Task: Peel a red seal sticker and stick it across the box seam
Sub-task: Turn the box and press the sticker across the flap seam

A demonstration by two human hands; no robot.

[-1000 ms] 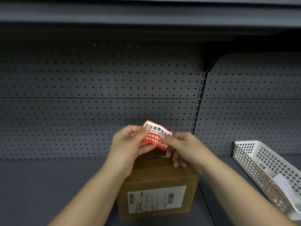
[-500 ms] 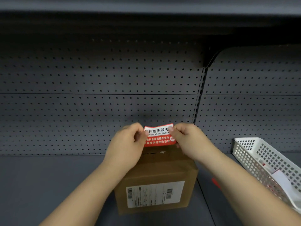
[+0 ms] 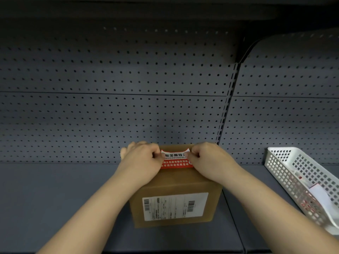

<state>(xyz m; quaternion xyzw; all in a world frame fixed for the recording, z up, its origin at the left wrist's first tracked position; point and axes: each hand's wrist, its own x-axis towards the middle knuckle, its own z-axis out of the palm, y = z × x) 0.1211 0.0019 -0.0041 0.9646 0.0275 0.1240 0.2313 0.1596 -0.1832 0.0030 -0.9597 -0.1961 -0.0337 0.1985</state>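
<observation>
The one camera sits on my head, looking forward and slightly down into a grey shelf (image 3: 55,208) bay. It faces the pegboard back wall (image 3: 110,107) square on, with the upper shelf's underside along the top edge. It is close: my forearms enter from the bottom edge, my hands meet near the middle, and a white basket (image 3: 300,182) is cut by the right edge.

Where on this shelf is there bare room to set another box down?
The shelf is bare left of the cardboard box, out to the frame edge. A narrower strip lies between the box and the white basket. It is crowded where both hands hold the sticker.
</observation>
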